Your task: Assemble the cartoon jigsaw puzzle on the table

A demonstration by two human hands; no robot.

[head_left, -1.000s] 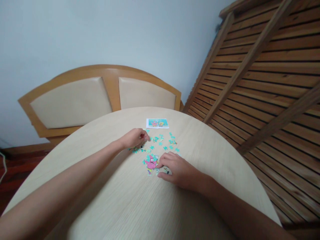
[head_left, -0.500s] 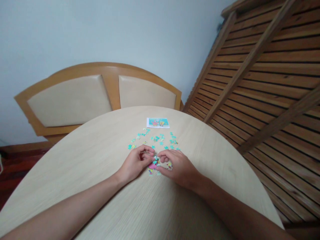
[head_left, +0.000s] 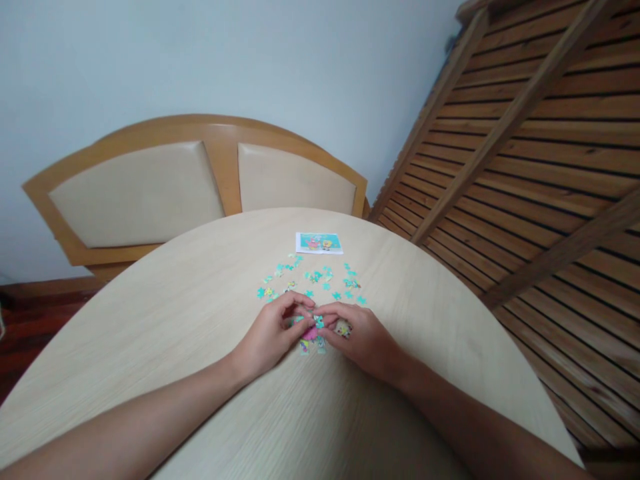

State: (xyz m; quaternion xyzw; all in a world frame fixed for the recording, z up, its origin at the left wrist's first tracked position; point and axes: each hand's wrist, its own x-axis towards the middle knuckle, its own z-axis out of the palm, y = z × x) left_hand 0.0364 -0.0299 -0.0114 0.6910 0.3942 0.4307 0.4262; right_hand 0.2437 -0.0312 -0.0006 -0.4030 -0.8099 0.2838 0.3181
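My left hand [head_left: 275, 330] and my right hand [head_left: 364, 339] meet over a small cluster of jigsaw puzzle pieces, fingertips almost touching. A teal puzzle piece [head_left: 319, 321] shows between the two thumbs and fingers, pinched from both sides. Under and just in front of my hands lie a pink puzzle section [head_left: 311, 333] and a yellow-and-purple piece [head_left: 305, 346]. Beside my right fingers is a loose yellow piece [head_left: 344, 330]. My hands cover part of the cluster, so how its pieces join cannot be seen.
Several loose teal pieces [head_left: 315, 277] are scattered beyond my hands. Behind them lies a picture card [head_left: 320, 244] with a pink and a yellow cartoon figure. The round wooden table [head_left: 200, 280] has a padded chair [head_left: 140, 193] at its far side and wooden slats [head_left: 550, 153] at right.
My hands have drawn closer together, and the fingers have closed around the teal piece. The view has shifted slightly; the loose pieces lie as before.
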